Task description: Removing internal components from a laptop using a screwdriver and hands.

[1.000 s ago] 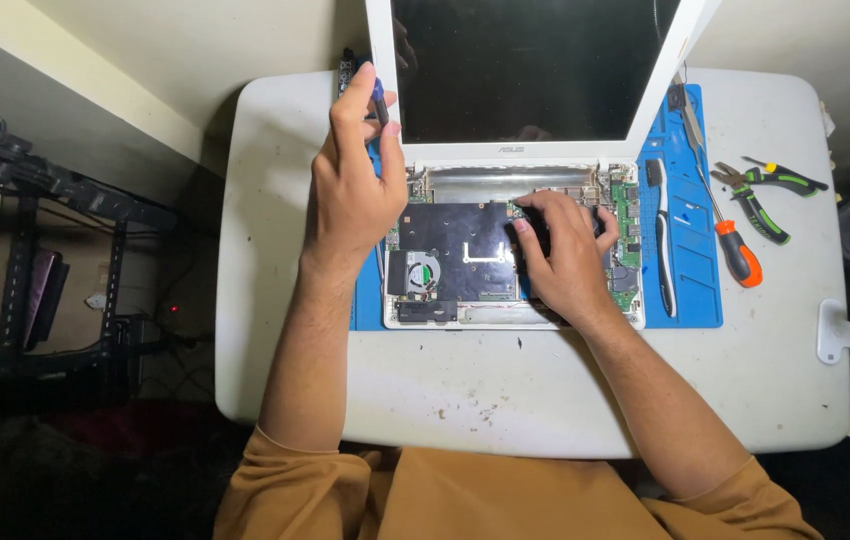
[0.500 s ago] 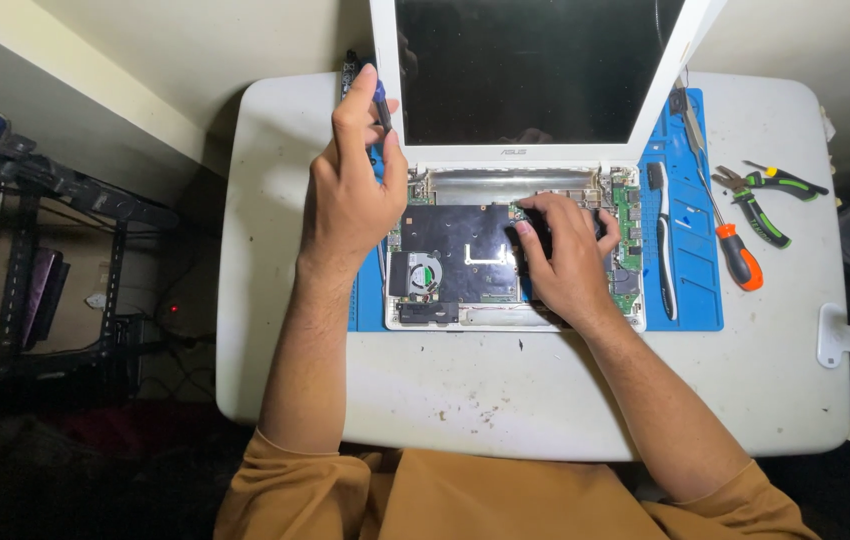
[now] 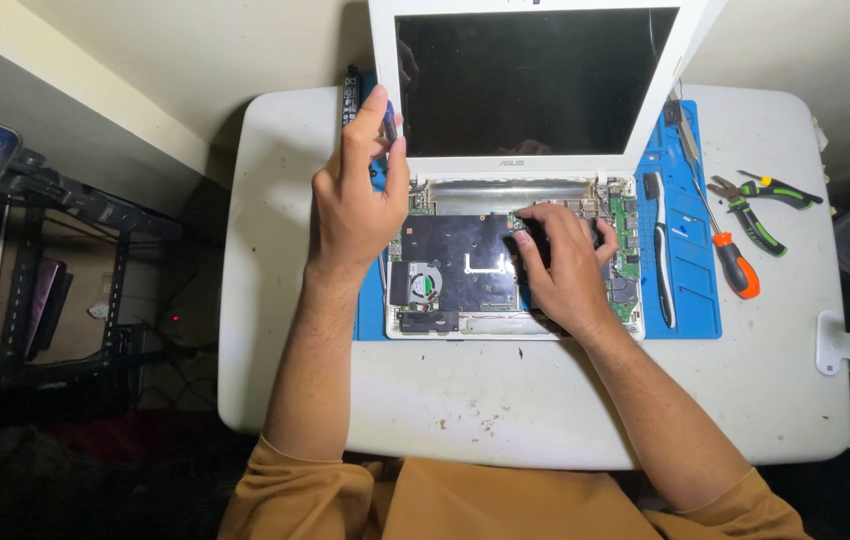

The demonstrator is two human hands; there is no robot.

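A white bench (image 3: 275, 300) against a pale wall carries a blue mat (image 3: 690, 290) and my opened laptop (image 3: 505, 270). My left hand (image 3: 355, 200) pinches a small dark tool (image 3: 389, 124) by the screen's corner. My right hand (image 3: 560, 265) presses the exposed board, its grip curled and hiding whatever lies beneath.

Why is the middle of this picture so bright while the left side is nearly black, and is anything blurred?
Head view: light falls from above on the white table and the opened laptop, so they glow; the rack at left sits in deep shadow. The dark screen shows faint reflections. The left hand and right hand look sharp; edges bend slightly from the wide lens.
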